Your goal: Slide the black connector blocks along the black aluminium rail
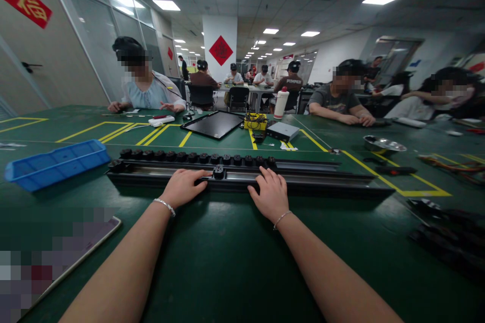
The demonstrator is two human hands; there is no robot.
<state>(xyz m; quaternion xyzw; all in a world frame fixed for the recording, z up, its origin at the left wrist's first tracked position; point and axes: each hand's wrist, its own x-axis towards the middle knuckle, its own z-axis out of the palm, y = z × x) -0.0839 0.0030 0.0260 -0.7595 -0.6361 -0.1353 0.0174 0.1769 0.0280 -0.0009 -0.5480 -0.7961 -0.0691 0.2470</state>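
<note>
A long black rail (322, 183) with a metallic channel lies across the table in front of me. One black socket-like module (219, 172) sits in its channel near the middle. My left hand (185, 185) rests at the rail's front edge, index finger stretched to the left side of this module, thumb apart. To the right of the module, my right hand (272, 191) lies over the rail with its fingers spread on top. Behind is a second black rail (310, 165) with a row of several similar modules (192, 157) along its left part.
A blue plastic bin (56, 164) stands left of the rails. Beyond them are a black flat panel (214, 124), a grey box (283, 131), a yellow box with cables (255, 121) and a white bottle (281, 103). A metal bowl (384, 145) is at right. Other people sit across the table.
</note>
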